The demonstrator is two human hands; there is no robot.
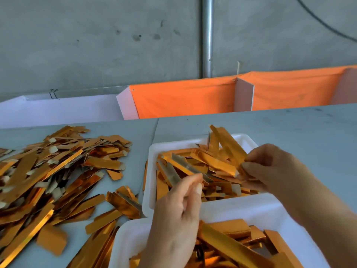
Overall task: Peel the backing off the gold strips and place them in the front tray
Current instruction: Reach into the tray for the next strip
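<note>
I have the left hand [177, 207] pinching the pale backing [185, 168] between thumb and fingers, and the right hand [270, 169] pinching the gold strip [228, 146]; both are over the far tray [152, 167]. I'd peel slowly along the strip's length, keeping the foil flat so it doesn't crease, then drop it into the front tray [125, 240], which sits nearest me on the table [289, 128].
</note>
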